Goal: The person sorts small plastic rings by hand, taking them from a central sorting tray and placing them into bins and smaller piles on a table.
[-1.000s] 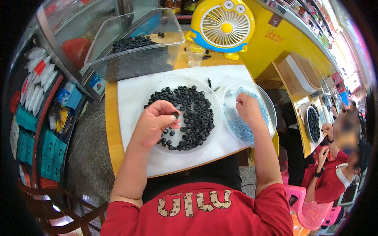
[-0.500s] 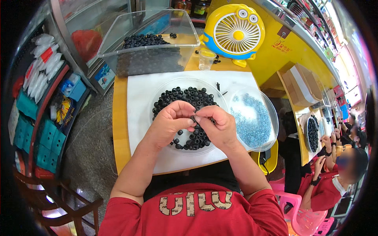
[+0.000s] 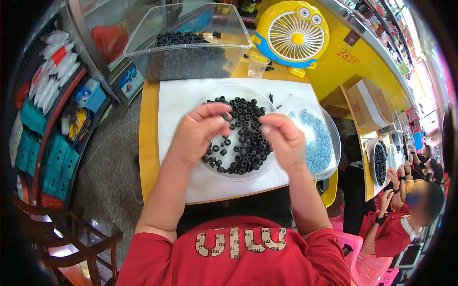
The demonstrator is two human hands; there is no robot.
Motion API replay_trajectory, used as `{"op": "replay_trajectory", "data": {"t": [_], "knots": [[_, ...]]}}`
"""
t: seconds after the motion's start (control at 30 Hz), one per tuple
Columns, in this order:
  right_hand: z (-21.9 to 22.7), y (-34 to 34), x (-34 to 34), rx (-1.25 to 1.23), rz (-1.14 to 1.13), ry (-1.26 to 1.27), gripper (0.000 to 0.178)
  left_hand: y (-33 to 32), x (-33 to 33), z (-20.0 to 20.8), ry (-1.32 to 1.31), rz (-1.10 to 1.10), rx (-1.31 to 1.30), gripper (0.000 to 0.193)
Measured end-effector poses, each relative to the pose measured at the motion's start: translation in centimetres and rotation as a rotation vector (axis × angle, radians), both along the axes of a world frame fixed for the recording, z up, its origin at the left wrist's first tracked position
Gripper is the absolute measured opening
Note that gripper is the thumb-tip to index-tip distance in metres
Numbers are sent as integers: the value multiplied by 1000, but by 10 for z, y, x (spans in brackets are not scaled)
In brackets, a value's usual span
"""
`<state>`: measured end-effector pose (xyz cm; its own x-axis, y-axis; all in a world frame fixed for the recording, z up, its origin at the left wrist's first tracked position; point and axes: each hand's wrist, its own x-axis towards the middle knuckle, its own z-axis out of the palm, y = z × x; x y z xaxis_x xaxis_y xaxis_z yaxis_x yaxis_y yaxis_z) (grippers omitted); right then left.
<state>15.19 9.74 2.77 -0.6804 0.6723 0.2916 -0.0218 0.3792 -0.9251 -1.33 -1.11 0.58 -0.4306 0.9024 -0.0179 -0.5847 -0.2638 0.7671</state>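
Note:
A round clear tray (image 3: pixel 217 91) holds many black barrel-shaped beads (image 3: pixel 245 143), some with their holes showing. Over its left side, my left hand (image 3: pixel 198 131) pinches a black bead (image 3: pixel 224 116) between thumb and fingertips. My right hand (image 3: pixel 287 140) hovers above the tray's right side, thumb and fingers pressed together; whatever is in that pinch is too small to make out. Beside it, partly behind the hand, a round clear dish (image 3: pixel 338 143) contains many tiny light-blue pieces (image 3: pixel 317 148). A gap separates the two hands.
Behind the white board (image 3: pixel 179 95) stands a large clear bin (image 3: pixel 191 50) of black beads. A small clear cup (image 3: pixel 257 66) and a yellow fan (image 3: pixel 296 38) are beside it. Shelves (image 3: pixel 57 138) line the left; at right, a person in red (image 3: pixel 396 224) sits at another table.
My hands have drawn apart from where their fingertips met over the tray. The view has shifted slightly, and more of the beads between my hands shows.

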Motion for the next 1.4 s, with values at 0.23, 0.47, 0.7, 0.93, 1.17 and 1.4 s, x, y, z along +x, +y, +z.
{"op": "replay_trajectory", "data": {"t": [0.23,0.47,0.7,0.93,1.17,1.4], "knots": [[0,3,0,231,82,-262,8,-4,-29,-9,-137,73,189,15],[-18,-18,-29,544,349,-425,13,-7,-28,-9,-133,56,203,15],[-34,-16,-49,969,451,-561,14,-5,-23,-6,-106,14,183,15],[-20,-7,-45,836,234,-672,17,-3,-13,-4,5,-53,68,16],[2,-8,-25,170,50,-178,27,1,8,1,200,-158,-69,25],[7,-8,-17,611,123,-312,16,5,14,4,237,-173,-131,31]]}}
